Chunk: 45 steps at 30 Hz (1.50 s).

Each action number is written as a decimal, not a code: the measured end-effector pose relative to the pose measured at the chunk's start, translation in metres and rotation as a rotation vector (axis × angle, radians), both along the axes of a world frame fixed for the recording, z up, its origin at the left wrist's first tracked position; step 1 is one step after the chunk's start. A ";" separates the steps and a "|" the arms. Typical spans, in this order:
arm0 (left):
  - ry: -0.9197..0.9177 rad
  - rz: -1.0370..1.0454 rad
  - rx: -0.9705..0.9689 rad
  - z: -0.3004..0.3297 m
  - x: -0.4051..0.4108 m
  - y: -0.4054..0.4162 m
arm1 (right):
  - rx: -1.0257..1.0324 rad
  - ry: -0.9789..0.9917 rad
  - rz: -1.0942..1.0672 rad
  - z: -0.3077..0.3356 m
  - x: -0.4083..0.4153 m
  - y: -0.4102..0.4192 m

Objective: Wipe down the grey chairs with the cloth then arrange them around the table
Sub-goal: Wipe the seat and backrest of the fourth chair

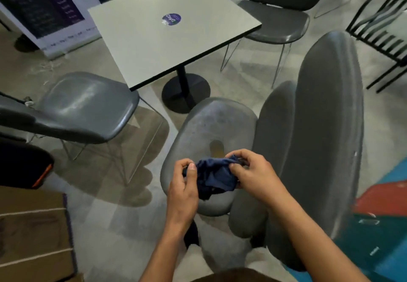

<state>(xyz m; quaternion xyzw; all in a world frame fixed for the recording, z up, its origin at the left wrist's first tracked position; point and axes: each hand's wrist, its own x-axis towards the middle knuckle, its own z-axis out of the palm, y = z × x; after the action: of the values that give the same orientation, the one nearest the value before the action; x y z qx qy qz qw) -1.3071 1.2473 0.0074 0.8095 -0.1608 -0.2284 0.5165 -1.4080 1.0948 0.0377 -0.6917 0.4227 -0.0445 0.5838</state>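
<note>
A crumpled dark blue cloth [214, 177] hangs between both hands above the dusty seat of the nearest grey chair [211, 125]. My left hand [184, 184] pinches its left end and my right hand [253, 174] pinches its right end. That chair's tall backrest [328, 127] rises on the right, with another grey backrest stacked just in front of it. A second grey chair [86, 107] stands to the left, a third [279, 15] beyond the table's right side. The square pale table [171, 45] on a black pedestal sits in the middle.
A printed banner stand [50, 10] leans at the back left. A black slatted frame [383, 34] stands at the right edge. Cardboard boxes [33, 233] and a dark bag with orange trim [24, 167] fill the lower left. Coloured flooring shows at lower right.
</note>
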 end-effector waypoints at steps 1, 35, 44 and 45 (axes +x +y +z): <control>0.009 -0.010 0.003 -0.003 0.010 0.004 | -0.019 0.010 -0.043 -0.001 0.004 0.007; -0.066 -0.336 0.090 -0.040 0.154 0.030 | -0.351 0.178 -0.203 -0.064 0.065 0.080; -0.060 -0.400 0.098 -0.043 0.228 0.022 | -0.148 0.118 -0.378 -0.074 0.099 0.093; -0.071 -0.407 0.101 -0.045 0.232 0.022 | -0.153 0.118 -0.396 -0.077 0.102 0.094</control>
<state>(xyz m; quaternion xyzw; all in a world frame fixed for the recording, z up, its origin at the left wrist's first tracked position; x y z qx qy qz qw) -1.0756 1.2688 -0.0376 0.7929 -0.3272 -0.3070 0.4124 -1.3064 1.1890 -0.0394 -0.6389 0.5791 -0.1499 0.4837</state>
